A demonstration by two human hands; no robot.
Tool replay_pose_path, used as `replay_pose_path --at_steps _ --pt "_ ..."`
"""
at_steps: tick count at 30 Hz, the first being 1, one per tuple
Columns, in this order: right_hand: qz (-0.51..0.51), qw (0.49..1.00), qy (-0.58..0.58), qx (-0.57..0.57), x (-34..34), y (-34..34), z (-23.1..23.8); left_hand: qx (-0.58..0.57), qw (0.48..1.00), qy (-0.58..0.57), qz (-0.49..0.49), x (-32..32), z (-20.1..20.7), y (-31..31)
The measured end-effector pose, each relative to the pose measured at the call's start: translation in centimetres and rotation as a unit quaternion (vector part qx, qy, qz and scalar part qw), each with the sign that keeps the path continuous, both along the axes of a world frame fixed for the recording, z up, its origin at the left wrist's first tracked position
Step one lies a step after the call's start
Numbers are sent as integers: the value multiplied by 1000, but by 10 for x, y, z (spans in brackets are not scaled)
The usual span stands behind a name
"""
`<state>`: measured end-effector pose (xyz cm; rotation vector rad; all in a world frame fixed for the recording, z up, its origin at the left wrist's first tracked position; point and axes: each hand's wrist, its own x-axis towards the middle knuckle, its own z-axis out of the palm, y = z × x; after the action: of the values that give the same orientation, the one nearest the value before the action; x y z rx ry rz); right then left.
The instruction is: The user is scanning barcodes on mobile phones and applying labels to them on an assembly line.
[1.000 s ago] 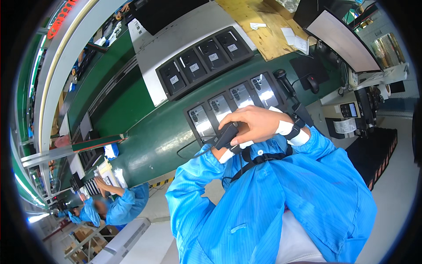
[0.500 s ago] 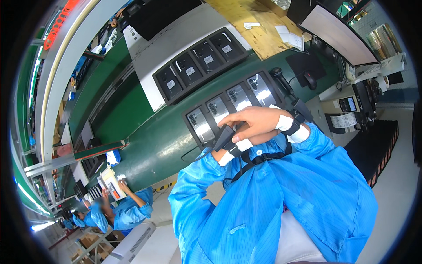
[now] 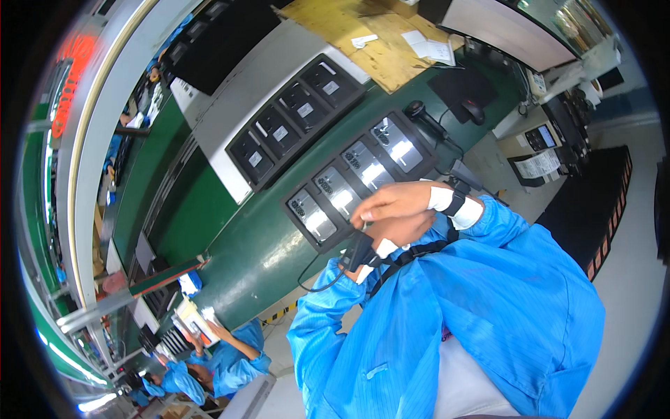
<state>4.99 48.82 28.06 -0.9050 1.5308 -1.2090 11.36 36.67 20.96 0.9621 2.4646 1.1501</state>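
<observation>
Both of my hands are crossed in front of my chest, at the near edge of the green bench. My right hand [image 3: 394, 201] lies over my left, its fingers loosely bent and reaching toward the left wrist; I see nothing held in it. Beneath it, my left hand [image 3: 405, 229] points to the right, with its fingers mostly hidden. A black device with a cable [image 3: 358, 251] is strapped to the left wrist. Just beyond the hands sits a black tray [image 3: 312, 242] with several silver metal units. Behind it, another black tray [image 3: 259, 187] holds several dark units with white labels.
A handheld scanner [image 3: 427, 119] stands right of the silver units, near a mouse [image 3: 473, 112] on a dark pad. A monitor [image 3: 513, 28] and a label printer [image 3: 539, 138] are at the right. Papers [image 3: 427, 47] lie on a wooden board. Co-workers [image 3: 234, 356] sit at far left.
My right hand has slid off the left wrist device, its fingers drawn in and lower. The left hand has turned more into view. The whole view has shifted and turned slightly.
</observation>
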Motion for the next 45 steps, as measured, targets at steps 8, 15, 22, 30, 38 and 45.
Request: replay_pose_path --at_steps 8,15,22,30,38,45 --pt "-509 853 -114 -28 13 86 -118 295 829 -276 387 19 -40 -111" --pt "-797 583 -152 -35 59 218 -230 57 674 5 736 75 -145 -207" --pt "-984 164 -64 -33 105 379 -294 42 664 -191 722 84 -186 -192" --pt "-956 162 139 204 107 505 -264 128 663 -170 718 79 -154 -171" --pt "-880 430 -170 -107 124 529 -211 114 670 -162 715 77 -149 -166" --pt "-803 435 35 406 130 566 -229 104 675 -170 711 77 -160 -177"
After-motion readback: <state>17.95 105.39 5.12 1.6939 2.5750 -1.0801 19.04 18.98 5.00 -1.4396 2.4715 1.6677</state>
